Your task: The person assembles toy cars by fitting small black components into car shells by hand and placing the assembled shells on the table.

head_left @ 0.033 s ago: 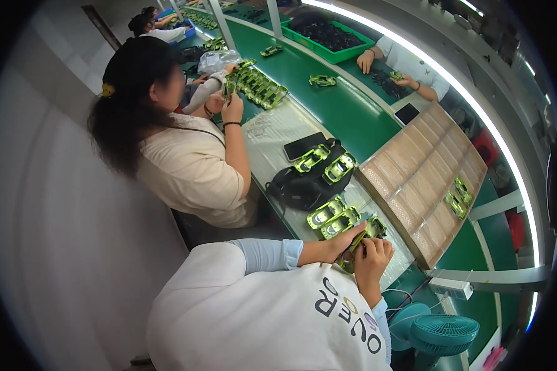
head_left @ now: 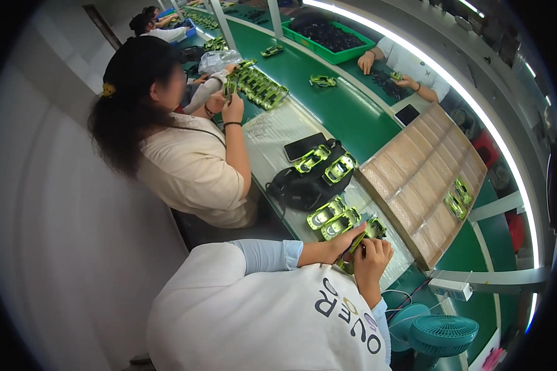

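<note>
At the near end of the bench (head_left: 272,139), your left hand (head_left: 339,246) and right hand (head_left: 372,256) meet over a lime-green toy car body (head_left: 356,243), held between them just above the bench edge. Your left grip is closed on one side of the shell, thumb and fingers pinching it; your right grip is curled shut on the other side, fingers wrapped over the part. Just beyond your hands, two more green car bodies (head_left: 334,219) lie side by side on the pale work mat. Farther up the bench, another pair of green shells (head_left: 325,163) rests on a black bag (head_left: 303,185), with a dark phone (head_left: 303,146) beside them. To the right, a large cardboard divider tray (head_left: 414,179) sits tilted at the conveyor's edge, a few green parts (head_left: 459,199) in its far compartments. A green conveyor belt (head_left: 346,111) runs past it. A co-worker in a beige top (head_left: 189,170) sits at your left, holding a green part up near a row of finished shells (head_left: 261,89). A teal desk fan (head_left: 442,335) stands low at your right.
</note>
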A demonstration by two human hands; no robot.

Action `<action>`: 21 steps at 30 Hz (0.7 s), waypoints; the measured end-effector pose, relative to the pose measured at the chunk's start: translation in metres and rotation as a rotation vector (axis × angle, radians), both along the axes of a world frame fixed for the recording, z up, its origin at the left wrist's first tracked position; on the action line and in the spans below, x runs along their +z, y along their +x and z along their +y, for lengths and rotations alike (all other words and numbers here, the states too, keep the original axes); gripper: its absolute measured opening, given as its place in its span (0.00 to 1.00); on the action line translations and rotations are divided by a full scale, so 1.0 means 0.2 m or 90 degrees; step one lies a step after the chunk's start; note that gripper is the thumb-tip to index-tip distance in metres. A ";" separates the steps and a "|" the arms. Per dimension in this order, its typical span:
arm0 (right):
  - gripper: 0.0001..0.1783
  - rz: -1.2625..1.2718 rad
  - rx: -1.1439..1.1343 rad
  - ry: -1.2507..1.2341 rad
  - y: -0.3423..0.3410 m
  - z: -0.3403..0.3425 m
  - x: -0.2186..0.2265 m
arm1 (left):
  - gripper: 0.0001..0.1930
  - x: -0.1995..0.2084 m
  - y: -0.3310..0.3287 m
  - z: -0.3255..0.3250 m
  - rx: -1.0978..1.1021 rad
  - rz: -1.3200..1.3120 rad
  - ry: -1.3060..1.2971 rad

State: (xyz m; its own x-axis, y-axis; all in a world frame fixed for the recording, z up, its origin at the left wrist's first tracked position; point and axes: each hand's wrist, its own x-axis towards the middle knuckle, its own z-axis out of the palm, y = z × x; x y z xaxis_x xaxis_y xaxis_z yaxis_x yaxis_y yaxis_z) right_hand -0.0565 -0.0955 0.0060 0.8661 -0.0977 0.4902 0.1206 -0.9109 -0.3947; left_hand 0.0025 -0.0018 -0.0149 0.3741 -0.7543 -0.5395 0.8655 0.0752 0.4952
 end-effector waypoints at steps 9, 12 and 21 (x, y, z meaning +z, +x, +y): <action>0.06 -0.032 0.006 0.002 0.02 0.00 -0.01 | 0.23 -0.01 0.02 -0.01 0.003 -0.010 0.013; 0.06 -0.033 0.011 0.007 0.04 -0.01 -0.02 | 0.23 0.01 0.02 -0.01 -0.003 -0.032 0.015; 0.06 0.035 0.018 -0.020 0.02 0.01 0.03 | 0.25 -0.08 0.00 0.00 -0.018 -0.013 0.014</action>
